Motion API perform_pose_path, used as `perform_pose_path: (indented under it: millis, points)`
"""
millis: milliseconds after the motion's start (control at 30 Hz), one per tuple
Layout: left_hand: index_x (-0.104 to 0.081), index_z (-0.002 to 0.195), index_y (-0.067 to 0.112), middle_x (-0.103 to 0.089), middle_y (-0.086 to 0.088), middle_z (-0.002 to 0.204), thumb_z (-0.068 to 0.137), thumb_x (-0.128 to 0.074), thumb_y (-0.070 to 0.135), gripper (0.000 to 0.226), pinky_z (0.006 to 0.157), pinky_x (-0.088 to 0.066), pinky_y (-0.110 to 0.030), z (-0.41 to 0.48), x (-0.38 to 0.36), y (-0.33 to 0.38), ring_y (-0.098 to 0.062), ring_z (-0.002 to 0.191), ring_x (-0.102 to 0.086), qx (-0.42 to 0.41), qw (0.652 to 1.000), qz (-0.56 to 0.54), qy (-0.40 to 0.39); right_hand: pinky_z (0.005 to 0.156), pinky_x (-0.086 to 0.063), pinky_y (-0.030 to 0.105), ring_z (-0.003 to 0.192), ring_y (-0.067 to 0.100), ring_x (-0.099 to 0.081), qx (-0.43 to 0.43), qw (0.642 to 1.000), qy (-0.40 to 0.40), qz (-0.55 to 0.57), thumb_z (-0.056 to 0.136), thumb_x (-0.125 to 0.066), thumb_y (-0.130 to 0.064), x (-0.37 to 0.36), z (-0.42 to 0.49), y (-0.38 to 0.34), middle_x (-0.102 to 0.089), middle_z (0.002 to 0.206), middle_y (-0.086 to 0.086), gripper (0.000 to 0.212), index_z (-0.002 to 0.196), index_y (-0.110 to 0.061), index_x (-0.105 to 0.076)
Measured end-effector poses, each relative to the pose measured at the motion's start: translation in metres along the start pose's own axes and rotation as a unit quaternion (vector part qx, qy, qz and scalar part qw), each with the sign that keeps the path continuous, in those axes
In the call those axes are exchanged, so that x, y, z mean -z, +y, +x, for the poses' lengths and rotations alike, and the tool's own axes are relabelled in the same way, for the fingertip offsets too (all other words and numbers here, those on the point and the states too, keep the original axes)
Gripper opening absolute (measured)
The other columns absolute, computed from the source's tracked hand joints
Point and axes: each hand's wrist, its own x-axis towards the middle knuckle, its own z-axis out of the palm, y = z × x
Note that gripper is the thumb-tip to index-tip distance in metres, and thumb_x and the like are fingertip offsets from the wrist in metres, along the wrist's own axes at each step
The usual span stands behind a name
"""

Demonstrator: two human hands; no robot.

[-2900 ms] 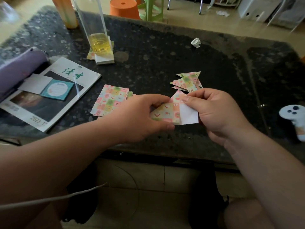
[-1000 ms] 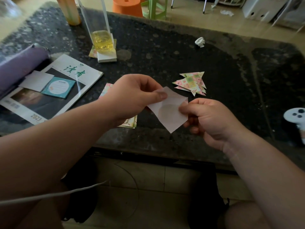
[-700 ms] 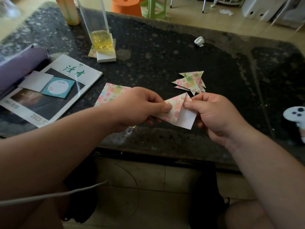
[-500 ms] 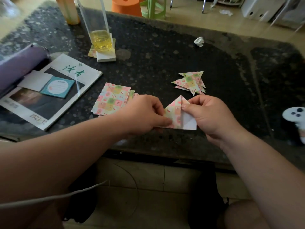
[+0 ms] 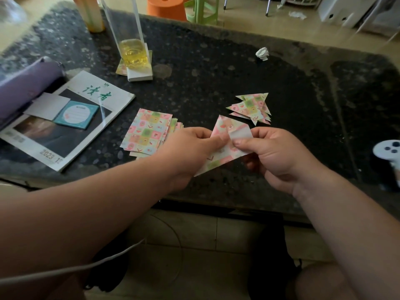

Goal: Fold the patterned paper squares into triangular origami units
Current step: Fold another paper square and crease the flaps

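Tilted since before, the paper square [image 5: 219,159] is pinched by left hand [image 5: 190,152] and right hand [image 5: 279,156]; its white flap [image 5: 241,134] should be creased next.

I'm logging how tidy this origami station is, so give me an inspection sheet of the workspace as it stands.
Surface: dark speckled table, mottled with pale patches.
Job's things: stack of patterned squares left of centre; pile of folded triangles to its right; partly folded paper held near the front edge.
Clutter: magazine, purple pencil case, tall glass of yellow liquid, crumpled paper ball, white controller at the right edge.
Grippers: left hand and right hand both pinch the partly folded paper.
Cables: white cable crosses the lower left, below table level.
Surroundings: orange stool and green stool beyond the far edge.
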Motion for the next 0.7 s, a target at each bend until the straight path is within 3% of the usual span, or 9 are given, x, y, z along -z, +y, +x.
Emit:
perform_pose_path:
  millis: [100,167,300,400,533,600,700]
  points:
    - [-0.075,0.106,0.008,-0.077,-0.014,0.1,0.1,-0.062,0.033,0.029,0.086,-0.058,-0.043,0.001,0.003,0.007,-0.026,0.091,-0.074,0.058,0.996,-0.038,-0.052,0.066,-0.049,0.031,0.09,0.026,-0.071,-0.011,1.0,-0.027,0.001,0.092,-0.071,-0.007,0.004,0.0,-0.002,-0.079,0.096,0.011,0.007,0.097,-0.01,-0.075]
    - [-0.076,0.105,0.008,-0.076,-0.015,0.103,0.1,-0.062,0.029,0.026,0.085,-0.055,-0.042,0.002,0.008,0.011,-0.027,0.089,-0.07,0.044,0.997,-0.019,-0.058,0.063,-0.048,0.03,0.082,0.023,-0.067,-0.015,0.999,-0.045,0.01,0.091,-0.07,-0.004,0.009,0.0,-0.005,-0.078,0.095,0.013,0.008,0.097,-0.008,-0.073]
    - [-0.077,0.093,0.008,-0.068,-0.001,0.07,0.097,-0.066,0.02,0.017,0.061,-0.045,-0.026,0.005,0.008,0.013,-0.01,0.057,-0.052,-0.012,0.999,-0.044,-0.005,0.058,-0.045,0.028,0.065,0.015,-0.058,-0.01,0.995,-0.045,0.087,0.09,-0.071,-0.008,0.013,0.001,-0.004,-0.072,0.079,0.007,0.004,0.089,-0.01,-0.068]
    - [-0.072,0.088,0.005,-0.069,-0.003,0.069,0.096,-0.066,0.013,0.013,0.051,-0.05,-0.021,0.004,0.005,0.012,-0.007,0.054,-0.057,-0.013,0.992,-0.127,0.008,0.058,-0.051,0.027,0.067,0.014,-0.068,-0.004,0.994,-0.048,0.101,0.089,-0.073,-0.012,0.003,0.0,0.002,-0.077,0.088,0.009,0.01,0.098,-0.007,-0.069]
    - [-0.066,0.09,0.001,-0.068,-0.01,0.073,0.096,-0.064,0.009,0.01,0.054,-0.057,-0.025,0.002,0.01,0.015,-0.014,0.059,-0.066,0.012,0.99,-0.132,-0.054,0.081,-0.058,0.044,0.085,0.025,-0.076,-0.001,0.996,0.004,0.093,0.092,-0.073,-0.013,-0.004,0.0,0.004,-0.079,0.094,0.013,0.011,0.1,-0.006,-0.074]
    - [-0.065,0.087,0.001,-0.066,-0.011,0.073,0.097,-0.063,0.01,0.013,0.054,-0.057,-0.026,0.002,0.018,0.02,-0.015,0.058,-0.066,0.015,0.991,-0.11,-0.07,0.086,-0.057,0.046,0.089,0.027,-0.075,-0.006,0.997,0.001,0.083,0.092,-0.072,-0.011,0.001,-0.001,0.0,-0.079,0.094,0.014,0.007,0.097,-0.006,-0.075]
    - [-0.07,0.087,-0.002,-0.069,-0.014,0.077,0.094,-0.066,0.011,0.015,0.057,-0.057,-0.026,0.002,0.028,0.026,-0.016,0.061,-0.066,-0.012,0.995,-0.068,-0.073,0.068,-0.05,0.036,0.075,0.026,-0.068,-0.005,0.998,-0.038,0.056,0.093,-0.068,-0.007,0.006,-0.005,-0.005,-0.077,0.084,0.014,0.006,0.093,-0.003,-0.072]
